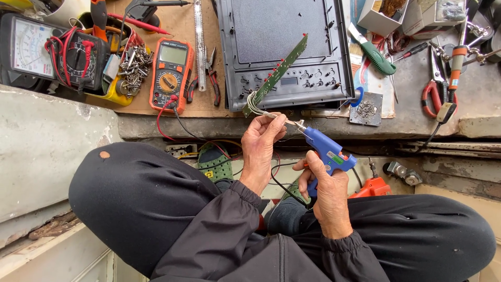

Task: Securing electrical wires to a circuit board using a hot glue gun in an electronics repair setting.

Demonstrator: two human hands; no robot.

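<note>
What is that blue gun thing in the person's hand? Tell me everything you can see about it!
The blue glue gun looks like plastic, with a pale metal nozzle at its front. The right hand grips its handle, a finger at the orange trigger. It tilts up and to the left, with its tip meeting the white wires at the end of a long green circuit board. The left hand pinches those wires. A coloured label sits on its side.
</note>
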